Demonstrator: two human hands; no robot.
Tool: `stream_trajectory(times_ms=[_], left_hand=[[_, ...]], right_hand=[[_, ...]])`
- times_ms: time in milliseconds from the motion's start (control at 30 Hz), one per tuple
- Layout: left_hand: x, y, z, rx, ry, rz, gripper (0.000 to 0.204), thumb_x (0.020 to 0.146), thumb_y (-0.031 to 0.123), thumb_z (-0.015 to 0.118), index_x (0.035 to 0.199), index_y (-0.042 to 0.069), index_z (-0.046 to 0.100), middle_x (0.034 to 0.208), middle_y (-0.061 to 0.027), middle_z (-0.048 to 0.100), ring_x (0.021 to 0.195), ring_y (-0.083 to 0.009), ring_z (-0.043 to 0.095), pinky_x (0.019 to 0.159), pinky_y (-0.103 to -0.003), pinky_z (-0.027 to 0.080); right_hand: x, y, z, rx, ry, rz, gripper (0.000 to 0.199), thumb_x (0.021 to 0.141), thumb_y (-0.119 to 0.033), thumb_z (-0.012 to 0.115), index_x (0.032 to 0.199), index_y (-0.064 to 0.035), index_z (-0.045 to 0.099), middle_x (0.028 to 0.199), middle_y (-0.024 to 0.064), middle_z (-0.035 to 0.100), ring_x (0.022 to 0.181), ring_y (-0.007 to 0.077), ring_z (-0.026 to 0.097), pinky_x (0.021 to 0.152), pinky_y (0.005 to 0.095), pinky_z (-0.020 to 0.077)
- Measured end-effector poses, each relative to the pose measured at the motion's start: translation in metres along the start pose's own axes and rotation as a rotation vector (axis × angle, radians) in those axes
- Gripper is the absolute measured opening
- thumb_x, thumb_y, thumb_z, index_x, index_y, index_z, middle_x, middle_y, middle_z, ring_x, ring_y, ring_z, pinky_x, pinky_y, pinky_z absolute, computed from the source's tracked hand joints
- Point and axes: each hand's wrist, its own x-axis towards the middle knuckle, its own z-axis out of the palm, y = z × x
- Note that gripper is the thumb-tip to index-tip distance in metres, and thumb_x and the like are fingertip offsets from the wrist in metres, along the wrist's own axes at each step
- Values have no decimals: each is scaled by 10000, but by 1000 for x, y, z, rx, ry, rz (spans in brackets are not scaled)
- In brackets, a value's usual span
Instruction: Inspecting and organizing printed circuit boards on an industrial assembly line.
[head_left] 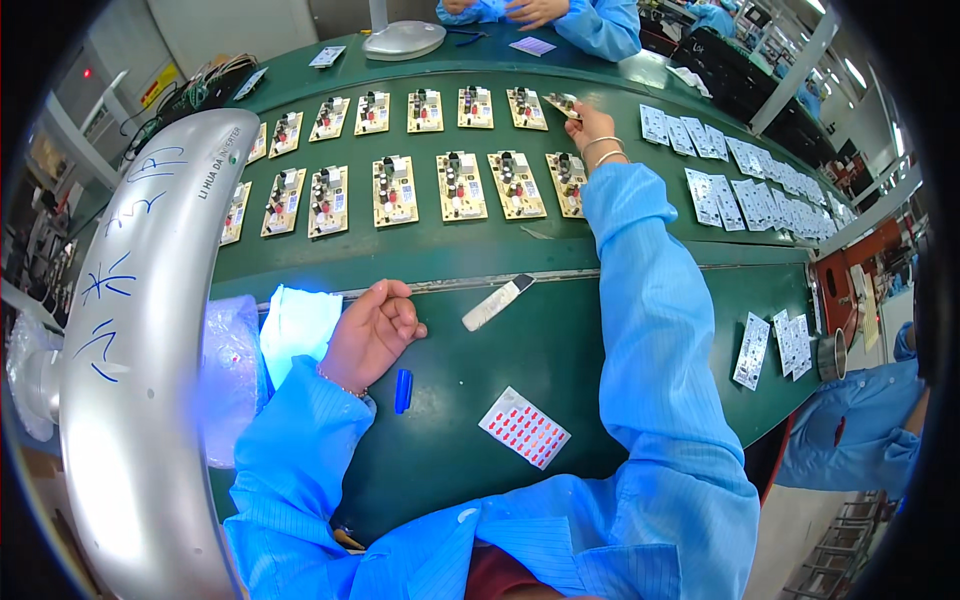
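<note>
My right hand [592,125] reaches far across the green table and pinches a small circuit board [562,103] at the right end of the far row. Two rows of beige circuit boards [395,190] with black and red parts lie on the green belt. My left hand [372,330] rests loosely curled on the near table, holding nothing, beside a blue-lit white sheet [298,325]. Near it lie a blue pen cap [403,390], a white flat tool [497,302] and a sheet of red stickers [524,428].
A silver lamp arm [140,330] with blue scribbles curves down the left. Many white boards [745,185] lie along the right of the belt; more [770,345] sit near a metal cup [830,355]. Another person's hands [530,10] work at the far end; a blue-sleeved person [860,420] stands right.
</note>
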Motion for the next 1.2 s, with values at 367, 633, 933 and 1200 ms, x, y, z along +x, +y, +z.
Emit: stream_trajectory(times_ms=[367, 633, 933, 1200], left_hand=[[3, -2, 1, 23, -5, -5, 287, 909, 230, 288, 937, 32, 494, 666, -72, 532, 640, -180, 499, 696, -345, 401], [-3, 2, 5, 72, 71, 21, 223, 896, 222, 345, 812, 54, 466, 658, -63, 510, 609, -168, 466, 677, -335, 392], [-1, -3, 7, 31, 55, 42, 362, 913, 283, 294, 645, 78, 427, 632, -77, 483, 572, -175, 453, 659, -346, 394], [0, -3, 10, 72, 65, 39, 230, 896, 210, 350, 758, 65, 464, 661, -71, 498, 587, -165, 460, 666, -351, 398]], right_hand=[[67, 2, -38, -1206, 28, -275, 250, 706, -133, 609, 906, 15, 581, 895, 154, 587, 752, 257, 577, 623, 322, 471], [-11, -39, -84, -1625, 255, -797, 403, 658, -310, 593, 995, -91, 568, 1036, 122, 541, 1022, 311, 450, 830, 428, 368], [-66, -78, -186, -1937, 533, -417, 581, 665, -373, 596, 1146, -88, 437, 1139, 135, 468, 1102, 296, 382, 896, 476, 262], [-68, -79, -195, -1802, 569, -268, 597, 690, -380, 566, 1179, -89, 383, 1148, 116, 473, 1093, 273, 406, 919, 434, 265]])
